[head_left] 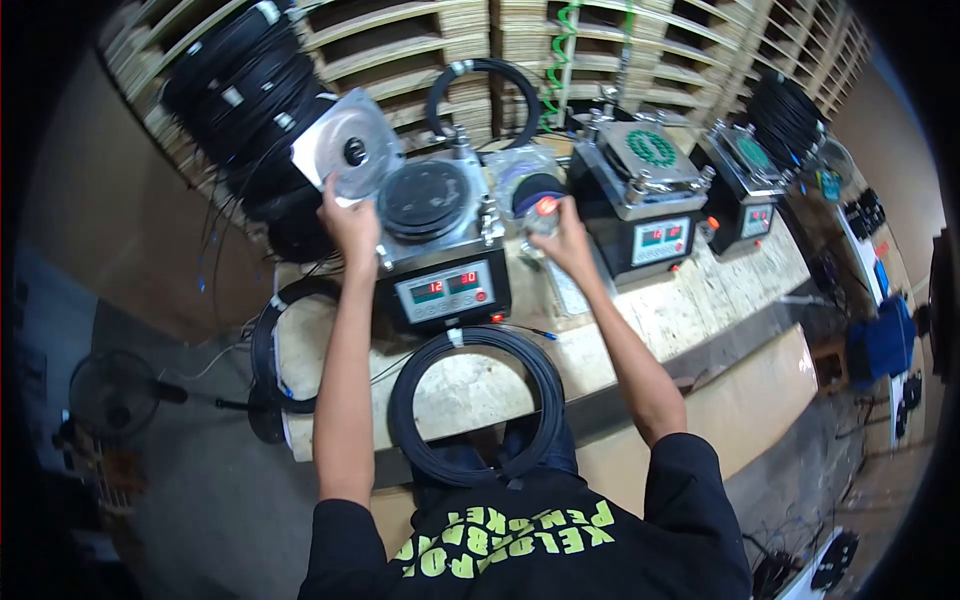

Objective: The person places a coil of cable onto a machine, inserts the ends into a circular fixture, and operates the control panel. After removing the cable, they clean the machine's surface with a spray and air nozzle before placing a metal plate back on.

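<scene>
My left hand (350, 222) grips the lower edge of a square metal plate (378, 125) with a round centre and a black knob, tilted up beside the nearest polishing machine (450, 295). That machine's round black platen (425, 198) is uncovered, and its display reads 12 and 30. To the right of the machine, my right hand (565, 240) is closed around a small clear bottle with a red-orange top (546, 206), somewhat blurred. Just behind the bottle is a dark round disc (538, 186) near clear plastic bags (515, 165).
A coil of black cable (405, 400) hangs over the bench's front edge onto my lap. Two more polishing machines (640, 235) (745, 205) stand to the right. Cable coils (240, 90) are stacked at the back left. A fan (115, 395) stands at the left.
</scene>
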